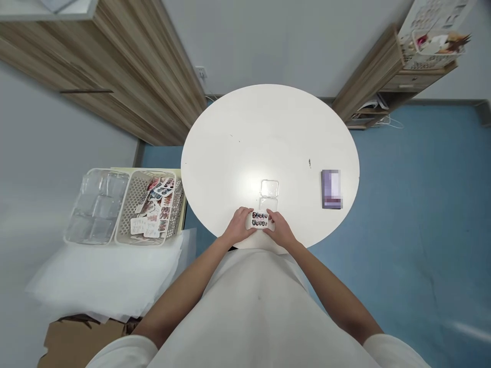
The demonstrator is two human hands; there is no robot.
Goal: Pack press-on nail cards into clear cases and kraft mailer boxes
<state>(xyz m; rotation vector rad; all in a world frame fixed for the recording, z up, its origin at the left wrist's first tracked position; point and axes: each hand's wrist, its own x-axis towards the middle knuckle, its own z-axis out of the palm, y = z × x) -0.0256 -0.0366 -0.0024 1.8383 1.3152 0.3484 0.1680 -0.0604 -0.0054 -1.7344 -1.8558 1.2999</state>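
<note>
Between my two hands is a small white card with two rows of dark, patterned press-on nails (pixel 260 220). My left hand (pixel 241 225) is closed on the card's left end, and my right hand (pixel 280 228) grips its right end. Just beyond the card, a clear plastic case (pixel 269 189) lies opened flat on the white round table (pixel 245 122). The near half of the case lies close to the card's far edge.
A purple box (pixel 331 189) lies on the table's right side. At left stand a white basket (pixel 173 214) of similar nail cards and a second basket (pixel 121 214) of clear cases. Wooden cabinets (pixel 153 76) rise behind.
</note>
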